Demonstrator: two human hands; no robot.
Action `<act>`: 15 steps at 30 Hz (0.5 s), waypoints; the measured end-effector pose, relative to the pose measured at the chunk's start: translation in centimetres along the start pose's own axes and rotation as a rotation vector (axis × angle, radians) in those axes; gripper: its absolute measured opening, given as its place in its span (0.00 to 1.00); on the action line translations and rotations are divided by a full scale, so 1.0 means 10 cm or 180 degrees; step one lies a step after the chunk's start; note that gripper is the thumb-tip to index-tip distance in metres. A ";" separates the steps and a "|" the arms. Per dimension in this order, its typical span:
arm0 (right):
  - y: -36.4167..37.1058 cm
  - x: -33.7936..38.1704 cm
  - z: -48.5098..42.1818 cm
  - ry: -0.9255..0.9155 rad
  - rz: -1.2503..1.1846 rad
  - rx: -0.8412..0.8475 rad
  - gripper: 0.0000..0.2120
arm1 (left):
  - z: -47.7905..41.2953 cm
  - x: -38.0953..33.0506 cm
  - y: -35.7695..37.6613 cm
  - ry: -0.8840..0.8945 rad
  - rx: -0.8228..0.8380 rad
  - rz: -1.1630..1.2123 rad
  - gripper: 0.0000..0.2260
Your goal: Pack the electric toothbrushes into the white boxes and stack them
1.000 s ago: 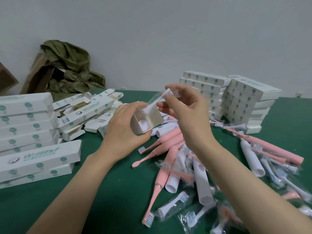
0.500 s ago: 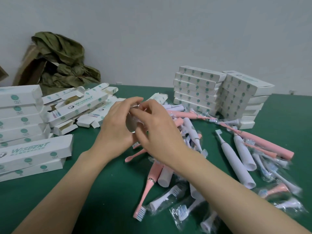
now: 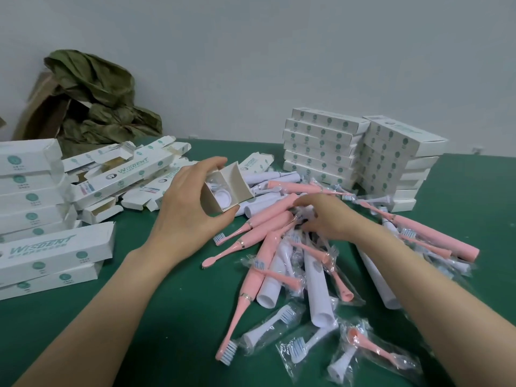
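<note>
Cardboard box (image 3: 237, 184), rectangular, open-ended, in left hand (image 3: 185, 219).

Crumpled olive cloth (image 3: 95, 107) (against brown cardboard (image 3: 39, 113)), green tabletop (image 3: 167, 303), grey wall (image 3: 279, 51)

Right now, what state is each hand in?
Left hand: holding the open white box.
Right hand: fingers down in the toothbrush pile; grip cannot be told.

Left hand (image 3: 186, 209) grips; right hand (image 3: 329, 219) (palm down) curled.
</note>
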State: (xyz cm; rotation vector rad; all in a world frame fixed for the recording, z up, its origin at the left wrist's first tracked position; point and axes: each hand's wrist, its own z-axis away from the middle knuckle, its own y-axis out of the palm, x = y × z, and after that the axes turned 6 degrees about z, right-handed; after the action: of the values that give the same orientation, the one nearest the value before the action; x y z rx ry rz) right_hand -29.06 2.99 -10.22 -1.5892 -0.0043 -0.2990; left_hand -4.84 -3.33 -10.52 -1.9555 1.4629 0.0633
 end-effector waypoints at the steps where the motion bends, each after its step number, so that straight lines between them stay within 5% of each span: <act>1: 0.03 0.00 -0.01 -0.0099 0.0019 0.0053 0.22 | 0.00 0.00 -0.01 -0.0004 -0.0007 0.0001 0.31; 6: -0.05 -0.07 -0.01 0.0145 -0.0267 -0.0094 0.24 | 0.00 0.00 -0.04 0.0033 -0.0043 -0.0049 0.31; 12: -0.08 -0.10 -0.06 0.0282 0.0303 -0.0129 0.10 | 0.00 -0.02 -0.01 0.0067 -0.0021 -0.0065 0.30; 15: 0.02 0.00 -0.19 0.0547 0.0379 -0.0311 0.17 | 0.02 -0.03 -0.01 0.0048 -0.0010 -0.0045 0.30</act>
State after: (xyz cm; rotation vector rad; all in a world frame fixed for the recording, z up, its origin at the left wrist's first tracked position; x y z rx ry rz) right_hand -29.40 1.09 -10.42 -1.6487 0.2400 -0.3458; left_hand -4.80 -2.93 -10.50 -1.9727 1.4594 0.0448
